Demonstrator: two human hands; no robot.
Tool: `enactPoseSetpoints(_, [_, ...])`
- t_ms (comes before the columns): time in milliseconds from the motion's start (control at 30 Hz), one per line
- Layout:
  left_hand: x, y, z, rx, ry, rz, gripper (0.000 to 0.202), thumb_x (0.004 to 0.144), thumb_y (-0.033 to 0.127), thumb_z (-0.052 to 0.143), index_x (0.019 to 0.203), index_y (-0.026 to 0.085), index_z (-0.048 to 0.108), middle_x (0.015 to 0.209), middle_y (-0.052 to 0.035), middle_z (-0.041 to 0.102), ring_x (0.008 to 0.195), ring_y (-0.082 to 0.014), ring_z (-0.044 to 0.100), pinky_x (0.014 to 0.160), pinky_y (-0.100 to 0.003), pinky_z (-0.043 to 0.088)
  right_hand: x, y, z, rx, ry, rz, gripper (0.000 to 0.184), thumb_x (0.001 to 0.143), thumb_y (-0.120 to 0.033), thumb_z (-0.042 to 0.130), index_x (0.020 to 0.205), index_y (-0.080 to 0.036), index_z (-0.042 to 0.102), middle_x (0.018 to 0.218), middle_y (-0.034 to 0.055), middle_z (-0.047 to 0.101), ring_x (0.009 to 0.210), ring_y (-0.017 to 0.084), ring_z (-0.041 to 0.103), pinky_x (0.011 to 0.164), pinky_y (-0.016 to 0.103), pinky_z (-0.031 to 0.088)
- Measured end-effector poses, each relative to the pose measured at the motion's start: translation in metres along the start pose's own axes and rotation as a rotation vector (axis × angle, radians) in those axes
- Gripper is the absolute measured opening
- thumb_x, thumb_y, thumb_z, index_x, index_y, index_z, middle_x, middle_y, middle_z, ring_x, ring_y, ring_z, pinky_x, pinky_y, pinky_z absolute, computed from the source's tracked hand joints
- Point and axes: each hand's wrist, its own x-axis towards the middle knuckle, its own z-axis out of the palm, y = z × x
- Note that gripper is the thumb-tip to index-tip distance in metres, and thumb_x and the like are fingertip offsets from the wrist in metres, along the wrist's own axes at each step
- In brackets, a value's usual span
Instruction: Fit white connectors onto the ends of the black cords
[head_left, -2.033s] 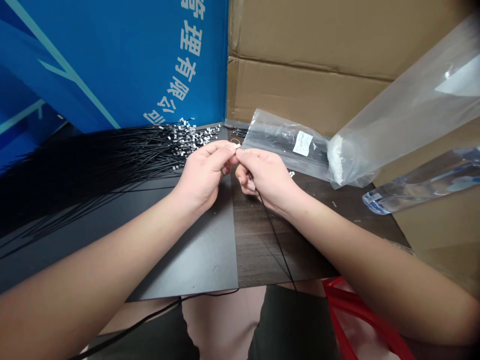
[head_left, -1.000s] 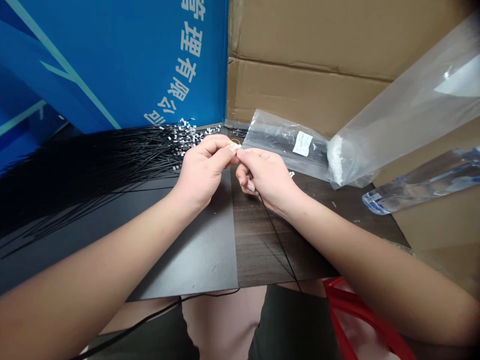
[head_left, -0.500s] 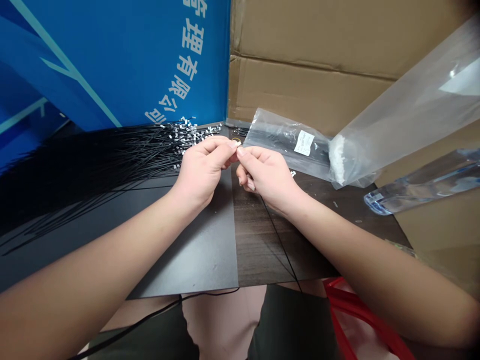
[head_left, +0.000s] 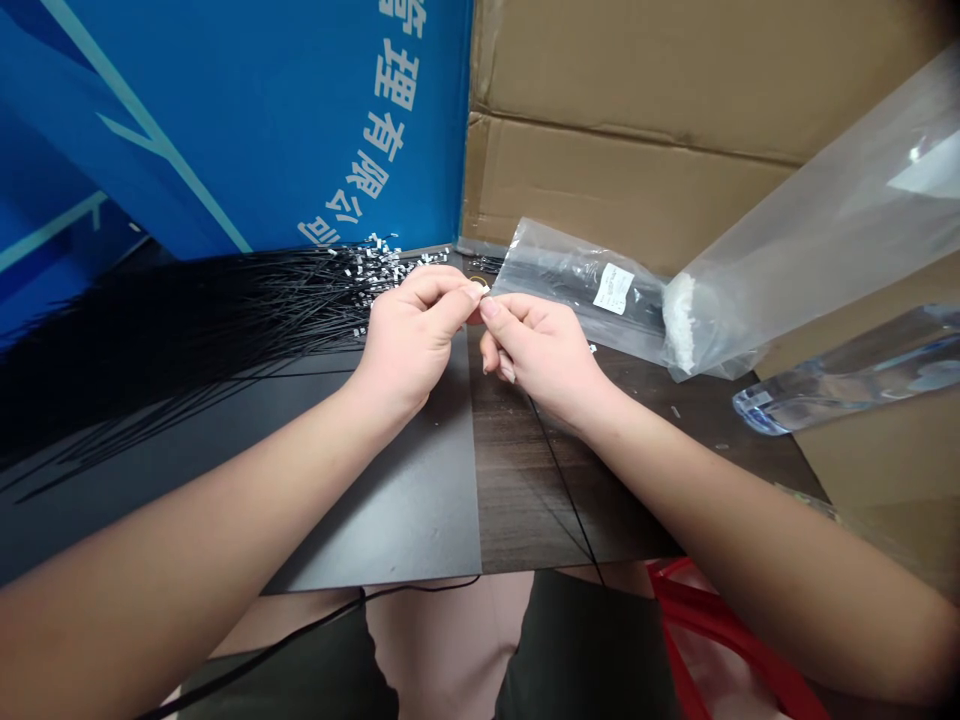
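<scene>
Fingertip to fingertip, my left hand (head_left: 416,335) and my right hand (head_left: 544,355) meet above the seam of the table. The left thumb and forefinger pinch a small white connector (head_left: 482,287), mostly covered by the fingers. My right hand is closed in a pinch on a thin black wire (head_left: 564,470), whose tail hangs from under the palm past the table's front edge. Whether the wire's end sits in the connector is hidden. Left of my hands lies a large bundle of black wires (head_left: 187,320), with white connectors (head_left: 382,262) on their ends.
A clear plastic bag (head_left: 562,270) with a white label lies behind my right hand. Farther right are a large translucent bag (head_left: 795,220) with white pieces at its end and a clear bottle (head_left: 847,375). Blue panel (head_left: 262,100) and cardboard (head_left: 637,70) stand behind.
The whole view has shifted slightly, so everything appears a little farther right. Both hands stay pinched together at the same spot, with only slight finger movement.
</scene>
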Motion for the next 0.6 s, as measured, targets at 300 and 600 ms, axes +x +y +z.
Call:
enactPoseSetpoints(300, [0.0006, -0.0035, -0.0015, -0.019, -0.013, 0.009, 0.016, 0.085, 0.018, 0.079, 0.069, 0.020, 0.076, 0.095, -0.0036, 0.071, 0.087, -0.0165, 0.066, 0.085, -0.033, 0.055, 0.0002, -0.0024, -0.0021, -0.087, -0.029, -0.035, 0.053, 0.097, -0.071, 0.068, 0.084, -0.019, 0.067, 0.057, -0.0029, 0.063, 0.055, 0.010, 0.054, 0.055, 0.025, 0.037])
enactPoseSetpoints(600, [0.0007, -0.0009, -0.0008, -0.042, -0.035, -0.039, 0.012, 0.083, 0.020, 0.079, 0.071, 0.020, 0.076, 0.096, -0.0037, 0.071, 0.087, -0.0163, 0.065, 0.083, -0.032, 0.056, 0.0004, 0.0010, -0.0024, -0.076, -0.034, -0.046, 0.051, 0.098, -0.069, 0.068, 0.087, -0.019, 0.068, 0.059, -0.0027, 0.064, 0.056, 0.010, 0.053, 0.053, 0.024, 0.035])
